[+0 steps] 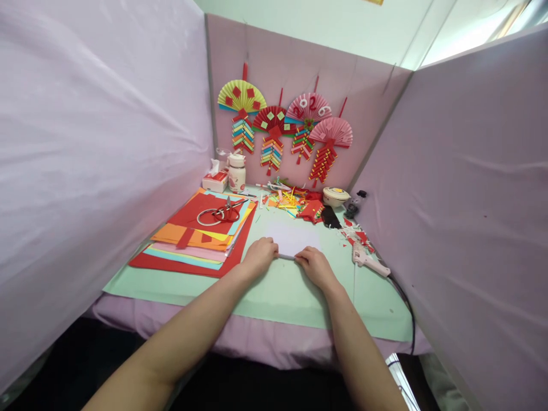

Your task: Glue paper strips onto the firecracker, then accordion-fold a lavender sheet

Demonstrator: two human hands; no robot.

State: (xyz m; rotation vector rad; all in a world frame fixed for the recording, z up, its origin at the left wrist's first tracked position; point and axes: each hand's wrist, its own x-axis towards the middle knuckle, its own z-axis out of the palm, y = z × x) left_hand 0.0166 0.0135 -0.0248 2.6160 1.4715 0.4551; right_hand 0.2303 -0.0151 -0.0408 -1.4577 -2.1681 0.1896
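A pale lilac sheet of paper (291, 235) lies flat on the light green table cover, its near edge folded into a narrow strip. At the left end of that edge, my left hand (262, 254) is closed with the fingertips on the fold. My right hand (314, 265) pinches the right end of the same edge between thumb and fingers. The strip shows between the two hands.
Stacked coloured paper (192, 254) with scissors (226, 212) on top lies left. A glue gun (370, 261) with its cable is at right. Behind are paper scraps (286, 198), a black phone (330, 217), a lidded bowl (336, 197), a bottle (237, 173) and tissues (215, 181). Paper fan decorations (308, 108) hang behind.
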